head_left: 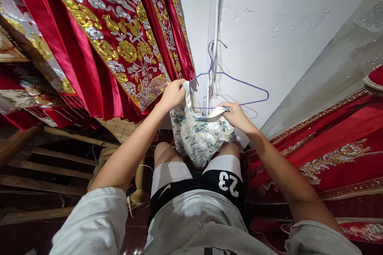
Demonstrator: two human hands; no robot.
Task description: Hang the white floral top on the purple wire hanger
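Note:
A white sleeveless top with a blue and yellow floral print [200, 135] hangs between my hands, above my knees. My left hand [174, 95] is closed on its left shoulder strap, at the left end of a purple wire hanger [245, 83]. On the other side, my right hand [235, 114] pinches the right part of the neckline, below the hanger's lower bar. The hanger's right arm is bare, and its hook points up against the wall. Its left end is hidden behind my left hand and the strap.
Red garments with gold and silver embroidery [128, 48] hang on the left. More red embroidered cloth [329, 147] fills the right side, below a sheer glittery fabric [338, 55]. A wooden slatted chair [60, 165] stands at lower left. The white wall [269, 16] lies ahead, with a vertical trunking strip.

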